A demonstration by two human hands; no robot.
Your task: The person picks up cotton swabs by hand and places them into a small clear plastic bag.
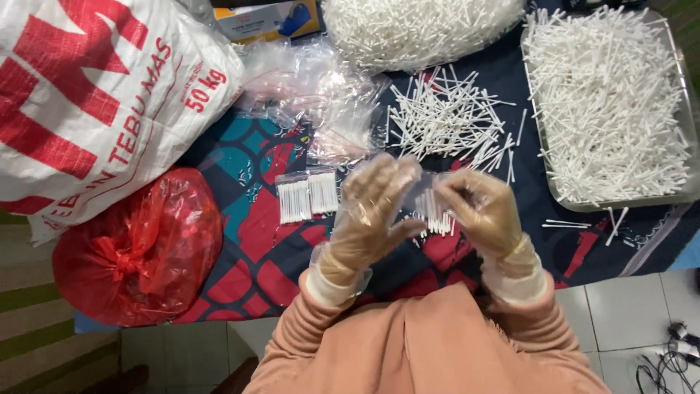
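Both my hands wear thin clear plastic gloves over peach sleeves. My left hand point(375, 208) and my right hand point(483, 208) together hold a small clear plastic bag point(425, 191) at chest height. A bunch of white cotton swabs point(435, 214) sits between my fingers, partly inside the bag. Two small filled swab bags point(308, 195) lie on the patterned cloth just left of my left hand. A loose pile of swabs point(446, 117) lies on the cloth beyond my hands.
A metal tray point(678, 195) heaped with swabs stands at the right. A large clear bag of swabs point(415, 29) and empty clear bags point(321, 95) lie at the back. A white woven sack point(87, 95) and a red plastic bag point(138, 248) are on the left. Cables point(671, 357) lie on the tiled floor.
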